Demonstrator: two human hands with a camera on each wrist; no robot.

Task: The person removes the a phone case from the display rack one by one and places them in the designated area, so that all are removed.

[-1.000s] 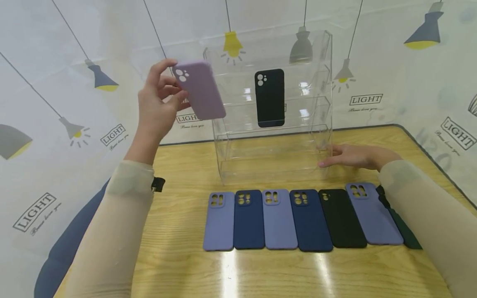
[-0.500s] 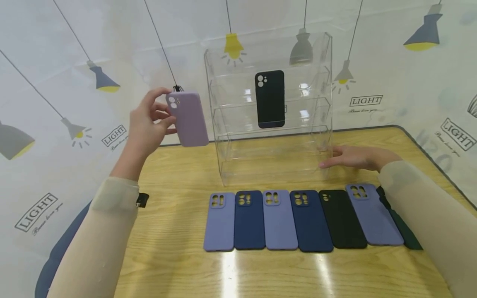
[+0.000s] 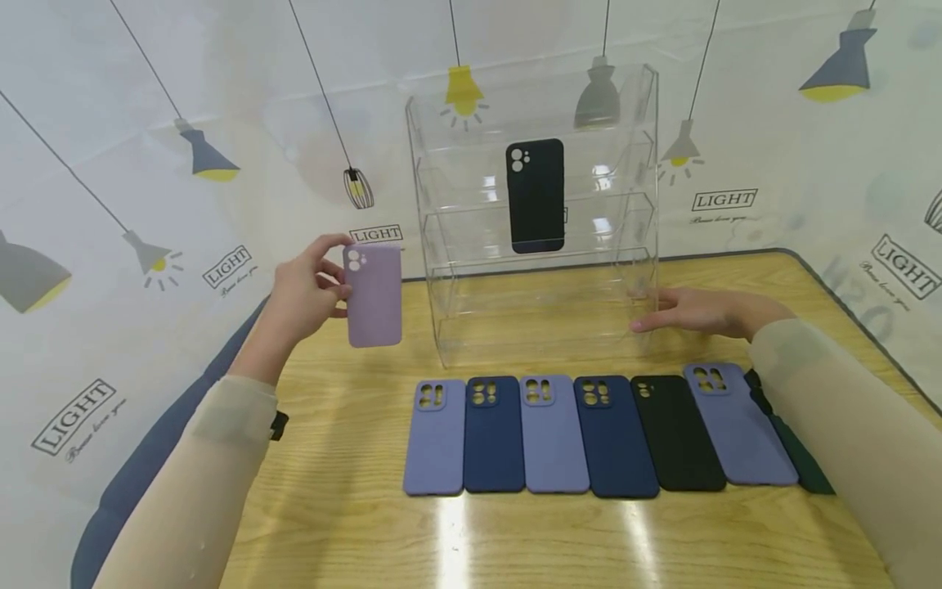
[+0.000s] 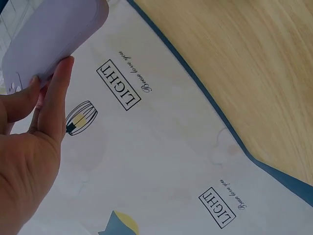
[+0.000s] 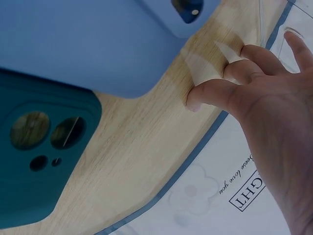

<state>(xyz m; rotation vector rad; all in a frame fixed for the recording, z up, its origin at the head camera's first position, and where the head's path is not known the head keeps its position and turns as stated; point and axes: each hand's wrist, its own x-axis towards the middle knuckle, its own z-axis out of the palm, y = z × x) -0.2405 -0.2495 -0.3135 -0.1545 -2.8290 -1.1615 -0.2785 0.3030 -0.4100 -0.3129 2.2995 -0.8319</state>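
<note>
My left hand (image 3: 305,286) pinches a light purple phone case (image 3: 374,296) by its left edge, thumb in front. The case hangs upright just left of the clear tiered display rack (image 3: 545,335); in the left wrist view the same phone case (image 4: 54,34) leans away from the palm. A black phone case (image 3: 536,196) stands in the rack's middle tiers. My right hand (image 3: 710,311) rests its spread fingertips against the rack's right side, low down; in the right wrist view the right hand's fingers (image 5: 215,93) reflect in the clear panel.
Before the rack lies a row of several phone cases: purple (image 3: 434,450), navy (image 3: 493,446), black (image 3: 680,442) and others. A green case (image 5: 29,181) at the right end is partly behind my right sleeve. A lamp-printed cloth (image 3: 795,164) encloses the wooden table (image 3: 338,491).
The purple phone case in my left hand has come down from beside the rack's upper tiers and turned more upright. My right hand stays at the rack's side.
</note>
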